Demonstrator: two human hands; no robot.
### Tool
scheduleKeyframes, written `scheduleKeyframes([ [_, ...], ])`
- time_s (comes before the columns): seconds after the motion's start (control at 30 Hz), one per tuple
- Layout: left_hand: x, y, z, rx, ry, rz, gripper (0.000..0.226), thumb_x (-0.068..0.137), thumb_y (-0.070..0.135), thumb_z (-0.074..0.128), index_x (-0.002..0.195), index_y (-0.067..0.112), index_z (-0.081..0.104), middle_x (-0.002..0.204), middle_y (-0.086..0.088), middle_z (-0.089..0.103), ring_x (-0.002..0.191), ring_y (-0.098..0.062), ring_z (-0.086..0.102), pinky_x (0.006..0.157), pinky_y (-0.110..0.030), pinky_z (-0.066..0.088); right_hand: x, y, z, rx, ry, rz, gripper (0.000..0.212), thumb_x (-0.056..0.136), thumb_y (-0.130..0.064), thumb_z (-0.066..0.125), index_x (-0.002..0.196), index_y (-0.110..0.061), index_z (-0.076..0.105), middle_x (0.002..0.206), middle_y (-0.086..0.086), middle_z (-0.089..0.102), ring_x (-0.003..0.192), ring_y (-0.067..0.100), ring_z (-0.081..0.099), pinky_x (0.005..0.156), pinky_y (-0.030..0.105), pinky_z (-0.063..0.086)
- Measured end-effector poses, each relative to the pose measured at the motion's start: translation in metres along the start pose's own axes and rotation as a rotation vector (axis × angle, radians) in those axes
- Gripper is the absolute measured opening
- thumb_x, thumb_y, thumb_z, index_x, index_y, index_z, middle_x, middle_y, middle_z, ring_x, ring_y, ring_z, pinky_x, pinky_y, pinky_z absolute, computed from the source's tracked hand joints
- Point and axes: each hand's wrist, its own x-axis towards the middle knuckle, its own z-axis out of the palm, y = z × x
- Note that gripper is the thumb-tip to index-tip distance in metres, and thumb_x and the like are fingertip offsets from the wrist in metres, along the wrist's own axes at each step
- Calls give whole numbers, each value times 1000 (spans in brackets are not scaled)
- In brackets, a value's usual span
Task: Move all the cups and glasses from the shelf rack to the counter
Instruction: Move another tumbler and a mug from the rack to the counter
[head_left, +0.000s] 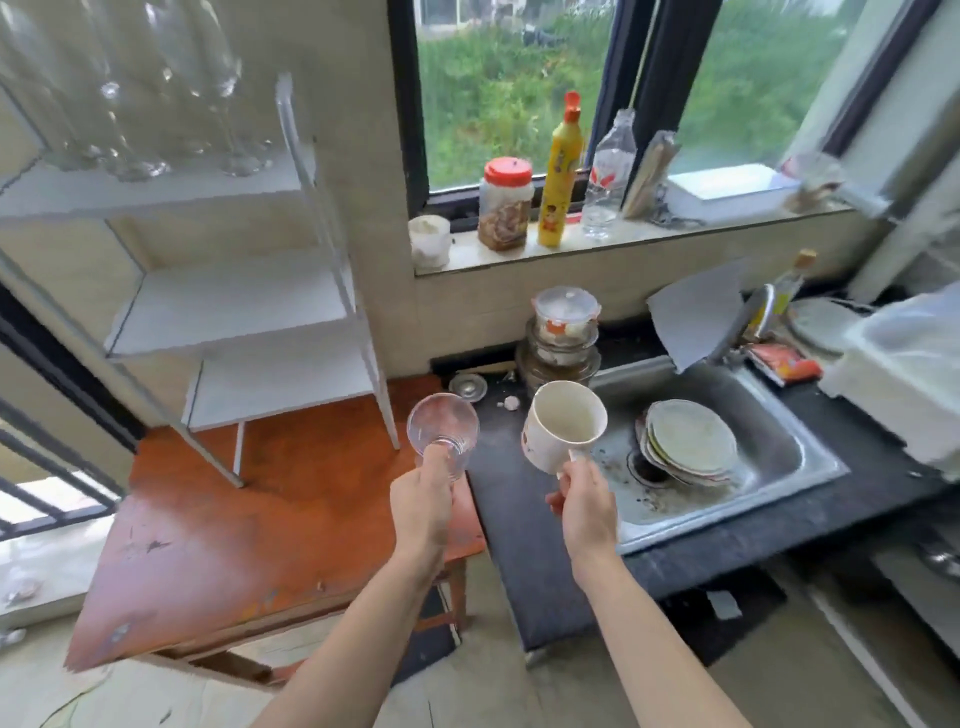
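Observation:
My left hand (422, 503) grips a clear drinking glass (442, 431) by its base, tilted with the mouth toward me, above the seam between the wooden table and the counter. My right hand (586, 504) holds a white mug (563, 425) by its handle, over the dark counter (514, 525) just left of the sink. On the left stands the white shelf rack (234, 306), its two lower shelves bare. Several clear stemmed glasses (156, 93) stand on its top shelf.
An orange wooden table (249, 525) carries the rack. A steel sink (753, 467) holds stacked plates (688, 441). Stacked lidded containers (563, 338) stand behind the counter strip. A jar, a yellow bottle (558, 176) and a water bottle line the window sill. A white tub (904, 379) sits at the right.

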Motion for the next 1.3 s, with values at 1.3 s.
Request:
scheduleKeyframes([
  [1.3,-742,-174,797,540,-1684,248,48,87,49,40,60,10,41,58,-6,32,52,-14,27,40,-22,24,-109,65,-997,246,1532,-38,34,99,-26,50,67,-18,44,60,-12,44,62,14,48,50,12,39],
])
